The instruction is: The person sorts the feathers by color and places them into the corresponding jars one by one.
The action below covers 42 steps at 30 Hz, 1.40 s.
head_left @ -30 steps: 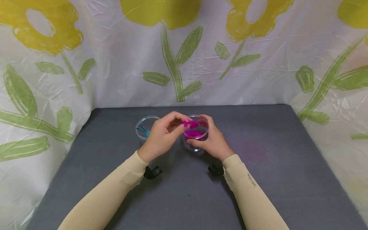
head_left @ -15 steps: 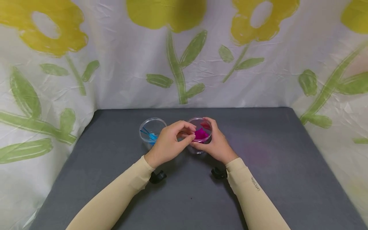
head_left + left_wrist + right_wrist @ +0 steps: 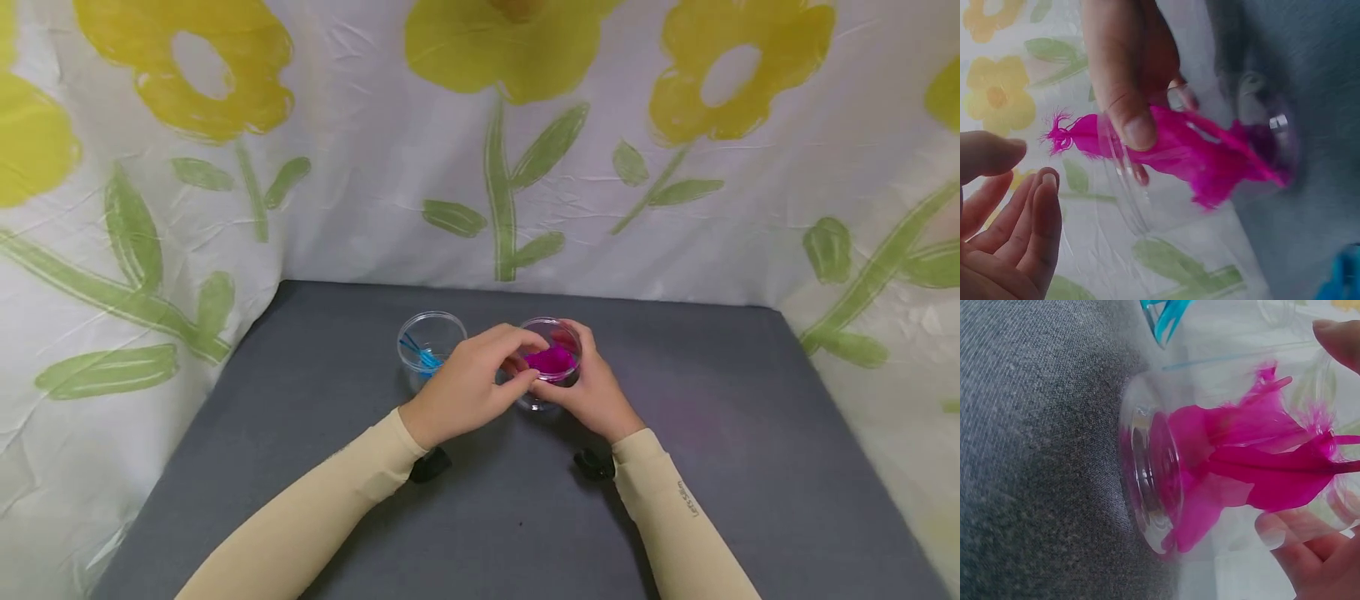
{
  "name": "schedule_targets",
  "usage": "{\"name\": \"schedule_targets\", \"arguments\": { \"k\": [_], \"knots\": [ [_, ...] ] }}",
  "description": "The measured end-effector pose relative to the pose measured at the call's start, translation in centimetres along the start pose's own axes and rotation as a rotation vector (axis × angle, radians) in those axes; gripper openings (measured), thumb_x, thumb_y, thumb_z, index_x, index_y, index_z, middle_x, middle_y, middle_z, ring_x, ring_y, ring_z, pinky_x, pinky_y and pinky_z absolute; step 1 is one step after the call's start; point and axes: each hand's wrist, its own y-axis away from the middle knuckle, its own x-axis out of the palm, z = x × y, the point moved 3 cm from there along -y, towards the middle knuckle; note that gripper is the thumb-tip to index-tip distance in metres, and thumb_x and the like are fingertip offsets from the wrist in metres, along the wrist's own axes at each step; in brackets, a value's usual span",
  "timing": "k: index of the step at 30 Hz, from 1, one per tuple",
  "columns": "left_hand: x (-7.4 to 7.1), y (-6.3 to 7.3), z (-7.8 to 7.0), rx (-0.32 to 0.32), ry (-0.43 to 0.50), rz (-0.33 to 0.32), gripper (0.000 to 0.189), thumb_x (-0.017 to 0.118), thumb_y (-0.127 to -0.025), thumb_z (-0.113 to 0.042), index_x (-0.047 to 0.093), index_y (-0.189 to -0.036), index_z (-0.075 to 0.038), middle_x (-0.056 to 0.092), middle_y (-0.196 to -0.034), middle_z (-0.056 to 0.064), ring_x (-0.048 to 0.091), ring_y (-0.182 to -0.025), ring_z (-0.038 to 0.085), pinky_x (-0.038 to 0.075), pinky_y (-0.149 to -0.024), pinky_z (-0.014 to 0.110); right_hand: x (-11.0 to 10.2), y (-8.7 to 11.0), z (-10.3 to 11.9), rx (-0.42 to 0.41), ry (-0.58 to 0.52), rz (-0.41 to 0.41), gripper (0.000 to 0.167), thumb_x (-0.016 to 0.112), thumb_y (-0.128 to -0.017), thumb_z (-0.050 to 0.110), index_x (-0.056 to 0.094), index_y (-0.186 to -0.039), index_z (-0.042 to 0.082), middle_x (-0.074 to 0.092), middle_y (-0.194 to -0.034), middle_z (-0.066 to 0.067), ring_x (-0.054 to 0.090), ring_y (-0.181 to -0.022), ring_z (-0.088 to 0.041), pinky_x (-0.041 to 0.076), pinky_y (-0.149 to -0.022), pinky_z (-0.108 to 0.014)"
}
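Magenta feathers stand inside a clear plastic cup, and one frayed end pokes out past the rim in the left wrist view. My right hand grips this cup from the right side, thumb lying on its near wall. At the left of the rim hovers my left hand. In the left wrist view its fingers and thumb are parted with nothing between them, a short way from the feather tips.
Left of the held cup is a second clear cup with blue feathers in it, partly behind my left hand. Both cups are near the back of a dark grey table, with a flower-printed curtain behind.
A second ago my left fingers pinched a magenta feather above the cup; it has gone down into the cup and those fingers have parted. The right hand keeps its grip. The head view has shifted.
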Motion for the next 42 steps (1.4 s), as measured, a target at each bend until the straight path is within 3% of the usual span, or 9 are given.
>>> {"name": "schedule_targets", "arguments": {
  "k": [6,11,15,19,23,27,31,35,42],
  "knots": [
    [-0.3,-2.6,0.2,0.064,-0.183,0.096,0.037,0.073,-0.100,-0.013,0.069,-0.137,-0.015,0.068,-0.132,-0.001,0.071,-0.104,0.013,0.063,-0.086,0.029,1.5,-0.6,0.3,-0.022,-0.016,0.013,0.100,0.091,-0.088,0.044,0.027,-0.163,0.033,0.053,-0.155,0.003,0.059,-0.139,-0.022,0.052,-0.117,-0.053],
    [-1.0,-3.7,1.0,0.097,-0.346,0.212,0.030,0.073,-0.099,-0.014,0.076,-0.128,-0.019,0.068,-0.131,-0.003,0.070,-0.107,0.015,0.063,-0.085,0.032,3.0,-1.3,1.4,-0.041,-0.017,0.023,0.096,0.091,-0.087,0.045,0.030,-0.161,0.033,0.054,-0.152,0.009,0.062,-0.133,-0.017,0.053,-0.114,-0.052],
    [-1.2,-4.3,1.5,0.065,-0.386,0.298,0.019,0.074,-0.101,-0.020,0.078,-0.119,-0.021,0.069,-0.128,-0.004,0.070,-0.110,0.014,0.063,-0.089,0.033,3.9,-1.7,2.0,-0.043,0.005,0.032,0.087,0.091,-0.085,0.045,0.040,-0.154,0.030,0.056,-0.147,0.012,0.063,-0.127,-0.016,0.054,-0.113,-0.051],
    [-1.1,-4.4,1.8,0.007,-0.380,0.330,0.029,0.076,-0.100,-0.029,0.076,-0.128,-0.022,0.070,-0.129,-0.003,0.070,-0.111,0.015,0.063,-0.093,0.034,4.5,-1.9,2.5,-0.047,0.020,0.055,0.074,0.090,-0.086,0.043,0.052,-0.148,0.030,0.061,-0.143,0.011,0.062,-0.127,-0.016,0.054,-0.111,-0.050],
    [-0.9,-4.7,1.6,-0.003,-0.423,0.312,0.037,0.076,-0.098,-0.041,0.075,-0.131,-0.026,0.071,-0.127,-0.005,0.070,-0.111,0.013,0.063,-0.090,0.033,4.9,-1.9,2.8,-0.068,0.019,0.061,0.074,0.089,-0.086,0.041,0.054,-0.149,0.029,0.061,-0.144,0.008,0.062,-0.127,-0.016,0.057,-0.108,-0.049],
    [-1.1,-4.9,1.1,0.003,-0.517,0.247,0.026,0.076,-0.096,-0.045,0.081,-0.114,-0.028,0.074,-0.109,-0.007,0.068,-0.100,0.011,0.062,-0.074,0.031,5.2,-2.0,3.0,-0.075,-0.036,0.076,0.071,0.090,-0.088,0.039,0.054,-0.148,0.026,0.060,-0.142,0.006,0.063,-0.122,-0.017,0.059,-0.103,-0.047],
    [-1.4,-5.1,0.8,-0.006,-0.550,0.225,0.013,0.076,-0.097,-0.039,0.083,-0.099,-0.028,0.075,-0.094,-0.009,0.066,-0.090,0.011,0.057,-0.064,0.030,5.4,-2.2,3.2,-0.068,-0.033,0.073,0.066,0.089,-0.089,0.041,0.055,-0.143,0.027,0.062,-0.135,0.007,0.063,-0.114,-0.015,0.058,-0.095,-0.042],
    [-1.7,-5.1,0.9,-0.011,-0.533,0.249,0.011,0.074,-0.099,-0.032,0.084,-0.099,-0.028,0.075,-0.093,-0.010,0.068,-0.088,0.011,0.058,-0.065,0.032,5.7,-2.4,3.3,-0.060,-0.019,0.062,0.061,0.091,-0.086,0.045,0.058,-0.135,0.027,0.064,-0.129,0.008,0.063,-0.112,-0.015,0.056,-0.096,-0.043],
    [-4.2,-5.4,1.3,-0.054,-0.440,0.189,0.012,0.076,-0.099,-0.031,0.085,-0.100,-0.023,0.078,-0.090,-0.010,0.071,-0.084,0.010,0.060,-0.068,0.032,5.6,-2.4,3.4,-0.020,-0.026,0.052,0.100,0.092,-0.083,0.052,0.031,-0.160,0.034,0.056,-0.150,0.008,0.061,-0.134,-0.022,0.046,-0.116,-0.063]
  ]
}}
